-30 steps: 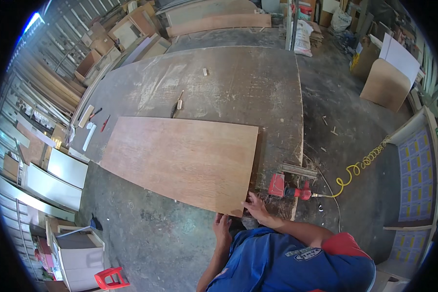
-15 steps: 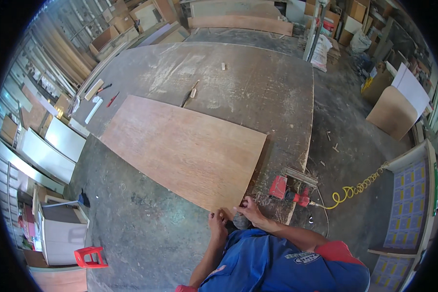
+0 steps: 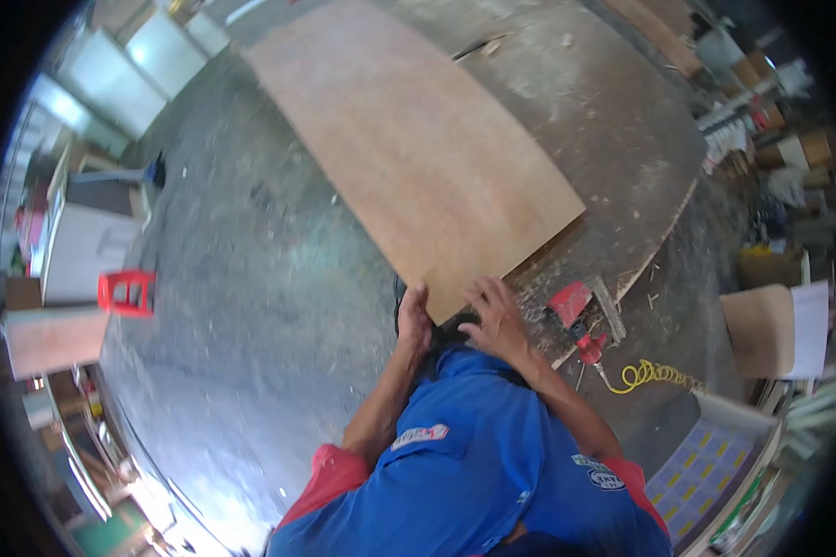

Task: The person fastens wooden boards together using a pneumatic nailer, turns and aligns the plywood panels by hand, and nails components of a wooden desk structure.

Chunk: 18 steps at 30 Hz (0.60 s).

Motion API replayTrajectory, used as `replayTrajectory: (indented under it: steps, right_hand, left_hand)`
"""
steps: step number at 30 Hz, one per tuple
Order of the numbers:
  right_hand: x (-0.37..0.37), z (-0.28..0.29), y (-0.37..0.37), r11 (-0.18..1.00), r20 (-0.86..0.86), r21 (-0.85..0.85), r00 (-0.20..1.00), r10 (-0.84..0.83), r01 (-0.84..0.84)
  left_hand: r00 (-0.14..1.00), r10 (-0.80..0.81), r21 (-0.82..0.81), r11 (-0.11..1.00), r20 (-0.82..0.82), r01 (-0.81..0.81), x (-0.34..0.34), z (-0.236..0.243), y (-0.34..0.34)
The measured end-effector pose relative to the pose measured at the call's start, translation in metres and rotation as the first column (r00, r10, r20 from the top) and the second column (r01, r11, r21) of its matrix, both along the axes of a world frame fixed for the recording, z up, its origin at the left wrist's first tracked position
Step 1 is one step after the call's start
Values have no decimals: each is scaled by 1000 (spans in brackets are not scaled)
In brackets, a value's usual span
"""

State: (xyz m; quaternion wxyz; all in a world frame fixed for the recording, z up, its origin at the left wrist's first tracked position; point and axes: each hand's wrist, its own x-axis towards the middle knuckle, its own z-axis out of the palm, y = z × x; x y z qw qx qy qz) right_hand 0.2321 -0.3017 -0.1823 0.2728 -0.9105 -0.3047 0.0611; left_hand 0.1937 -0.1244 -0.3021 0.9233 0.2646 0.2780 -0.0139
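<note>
A long reddish-brown plywood panel (image 3: pixel 409 139) lies on a larger worn board, its near corner pointing toward my body. My left hand (image 3: pixel 415 317) is at the left edge by that corner, fingers together against the panel; its fingertips are partly hidden. Over the panel's near end is my right hand (image 3: pixel 497 318), its fingers bent and spread apart, with nothing held in them. Whether the right fingertips touch the panel is hard to tell. A dark shoe shows partly beneath the corner.
Right of the panel lies a red nail gun (image 3: pixel 576 316) on the worn board, joined to a coiled yellow air hose (image 3: pixel 655 373). A red plastic stool (image 3: pixel 128 292) stands at left. White panels (image 3: pixel 121 84) lean at the far left; a brown board (image 3: pixel 757 330) leans at right.
My view has turned and tipped downward, so the panel appears steeper and nearer the top. My right hand has loosened from a pinch and spread its fingers; my left has shifted along the edge.
</note>
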Motion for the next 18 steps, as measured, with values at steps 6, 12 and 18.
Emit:
replayTrajectory:
  steps: [6,12,18]
  right_hand:
    - [7,-14,7,993,92,-87,992,89,-81]
    - [9,-17,12,994,84,-72,992,94,-88]
    - [8,-14,15,990,116,-96,987,109,-98]
  left_hand:
    - [992,29,-424,905,122,25,-3,1,17]
    - [975,9,-477,873,223,101,-20,-9,2]
    - [962,32,-539,833,273,125,-28,-26,-5]
